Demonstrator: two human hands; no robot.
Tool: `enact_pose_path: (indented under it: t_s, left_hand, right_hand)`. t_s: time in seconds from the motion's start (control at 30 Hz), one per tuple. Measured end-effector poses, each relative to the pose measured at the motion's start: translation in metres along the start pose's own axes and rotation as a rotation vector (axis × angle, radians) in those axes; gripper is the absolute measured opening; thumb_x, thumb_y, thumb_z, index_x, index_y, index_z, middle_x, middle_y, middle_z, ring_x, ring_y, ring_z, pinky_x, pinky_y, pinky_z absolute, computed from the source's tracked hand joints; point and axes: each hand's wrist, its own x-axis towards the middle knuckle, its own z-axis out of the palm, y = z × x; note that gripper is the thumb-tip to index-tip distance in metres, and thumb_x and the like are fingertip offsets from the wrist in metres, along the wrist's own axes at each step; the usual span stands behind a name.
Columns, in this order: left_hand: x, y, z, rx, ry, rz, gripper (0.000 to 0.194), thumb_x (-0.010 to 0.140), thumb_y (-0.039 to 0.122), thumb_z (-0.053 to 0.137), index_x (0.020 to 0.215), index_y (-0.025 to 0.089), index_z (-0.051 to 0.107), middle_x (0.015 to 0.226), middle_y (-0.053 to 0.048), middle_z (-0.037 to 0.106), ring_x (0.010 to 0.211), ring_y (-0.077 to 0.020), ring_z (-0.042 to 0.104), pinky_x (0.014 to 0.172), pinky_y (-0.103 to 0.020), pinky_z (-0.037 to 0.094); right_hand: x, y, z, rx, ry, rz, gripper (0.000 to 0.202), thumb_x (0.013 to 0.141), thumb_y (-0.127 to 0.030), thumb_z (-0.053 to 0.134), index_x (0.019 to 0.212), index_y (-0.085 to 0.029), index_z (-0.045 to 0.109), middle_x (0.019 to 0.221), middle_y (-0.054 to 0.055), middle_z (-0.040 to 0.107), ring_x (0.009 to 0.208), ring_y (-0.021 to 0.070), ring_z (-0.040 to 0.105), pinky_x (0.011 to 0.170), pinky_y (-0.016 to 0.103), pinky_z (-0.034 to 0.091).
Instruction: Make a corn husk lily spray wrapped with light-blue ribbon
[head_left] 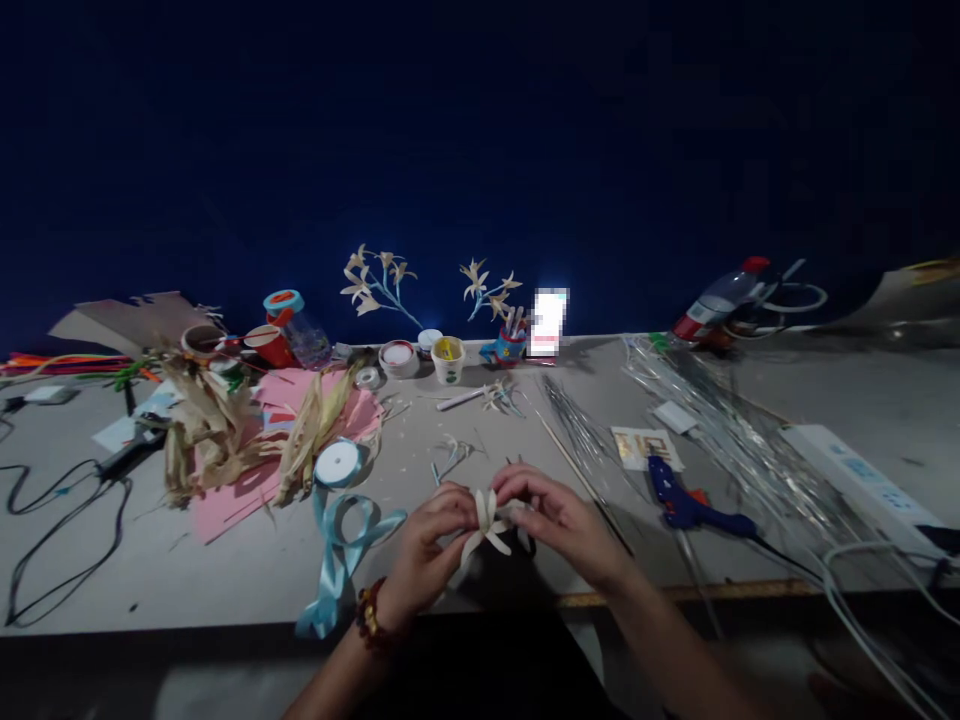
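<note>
Craft workshop or hobby corner; dim light and dark wall [480, 130] make it hard to say which. Evidence on the worktable [255, 590]: glue gun [686, 505], loose wires [574, 415], ribbon spool [337, 463], pink paper [217, 515], dried husks [210, 425], power strip [862, 480]. Flower sprays [357, 284] stand along the back, near small tubs [448, 372].

Dead centre now, the flower [489, 528] sits between the left hand [435, 528] and the right hand [555, 512]. Over left lies the ribbon spool [337, 463], husks [210, 435] beyond it on paper sheets [229, 505]. Out right, the glue gun [686, 502] rests before the bottle [716, 300]; behind the hands, a tub [449, 368], then flower sprays [365, 301].
</note>
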Motion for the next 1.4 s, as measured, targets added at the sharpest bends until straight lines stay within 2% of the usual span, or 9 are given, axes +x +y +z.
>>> enact_pose_path:
  t_s: [0.13,0.27,0.4,0.57,0.77,0.93,1.1,1.27,1.4]
  left_hand:
    - [0.000,-0.002,-0.002,0.058,-0.003,0.000,0.010,0.088,0.012,0.059,0.089,0.020,0.065,0.083,-0.006,0.064,0.087,-0.0206,0.058,0.086,-0.040,0.046]
    - [-0.006,-0.005,-0.005,0.107,-0.030,-0.048,0.012,0.088,0.011,0.057,0.086,0.019,0.065,0.081,-0.007,0.063,0.085,-0.0201,0.059,0.082,-0.037,0.047]
    - [-0.020,-0.009,-0.018,0.177,0.015,-0.147,0.012,0.089,0.014,0.056,0.084,0.018,0.065,0.088,-0.008,0.063,0.088,-0.0201,0.060,0.077,-0.032,0.049]
    - [-0.017,-0.016,-0.059,0.386,0.066,-0.267,0.010,0.088,0.022,0.059,0.083,0.019,0.066,0.088,-0.007,0.066,0.085,-0.0191,0.063,0.076,-0.029,0.049]
    - [0.028,-0.044,-0.096,0.740,-0.173,-0.401,0.020,0.090,0.032,0.055,0.085,0.019,0.069,0.082,-0.005,0.069,0.078,-0.0182,0.062,0.071,-0.028,0.046]
    - [0.060,-0.075,-0.095,0.828,-0.276,-0.450,0.018,0.085,0.026,0.056,0.087,0.019,0.072,0.088,-0.007,0.073,0.082,-0.0210,0.064,0.072,-0.029,0.045]
    - [0.072,-0.093,-0.085,0.873,-0.352,-0.448,0.021,0.085,0.023,0.054,0.090,0.020,0.074,0.094,-0.007,0.074,0.091,-0.0217,0.065,0.080,-0.030,0.045]
    - [0.067,-0.098,-0.082,0.927,-0.342,-0.461,0.022,0.087,0.029,0.055,0.094,0.018,0.072,0.094,-0.009,0.074,0.089,-0.0231,0.065,0.078,-0.031,0.046]
    - [0.061,-0.087,-0.088,0.970,-0.315,-0.456,0.022,0.088,0.031,0.054,0.094,0.017,0.070,0.092,-0.010,0.071,0.086,-0.0237,0.065,0.075,-0.031,0.045]
  right_hand:
    - [-0.005,-0.001,0.005,0.001,-0.011,0.030,0.025,0.085,-0.036,0.066,0.069,-0.019,0.057,0.085,0.004,0.059,0.085,0.0180,0.056,0.080,0.031,0.042]
    - [-0.008,0.005,0.000,0.070,-0.011,0.061,0.026,0.086,-0.037,0.065,0.070,-0.018,0.056,0.080,0.003,0.057,0.079,0.0170,0.054,0.074,0.030,0.041]
    - [-0.013,0.019,-0.011,0.109,0.112,0.105,0.024,0.087,-0.036,0.062,0.073,-0.019,0.053,0.081,0.002,0.056,0.078,0.0163,0.054,0.073,0.029,0.042]
    - [-0.025,0.047,-0.023,-0.343,0.194,0.128,0.020,0.091,-0.035,0.054,0.078,-0.020,0.055,0.080,0.002,0.058,0.079,0.0183,0.055,0.074,0.031,0.044]
    - [-0.044,0.076,-0.020,-0.892,0.193,0.058,0.014,0.088,-0.026,0.056,0.097,-0.020,0.064,0.107,0.010,0.064,0.103,0.0271,0.057,0.090,0.044,0.044]
    - [-0.052,0.088,-0.024,-1.012,0.184,0.034,0.022,0.086,-0.020,0.054,0.105,-0.022,0.064,0.114,0.010,0.063,0.107,0.0272,0.057,0.094,0.045,0.046]
    - [-0.051,0.090,-0.030,-1.085,0.273,0.017,0.020,0.086,-0.016,0.052,0.101,-0.020,0.064,0.107,0.010,0.065,0.100,0.0260,0.059,0.090,0.043,0.048]
    - [-0.049,0.091,-0.025,-1.092,0.345,0.030,0.018,0.087,-0.017,0.052,0.101,-0.020,0.063,0.107,0.009,0.064,0.101,0.0254,0.058,0.090,0.042,0.046]
    - [-0.051,0.092,-0.023,-1.101,0.369,0.041,0.016,0.089,-0.019,0.051,0.100,-0.019,0.063,0.106,0.009,0.064,0.100,0.0255,0.057,0.090,0.041,0.045]
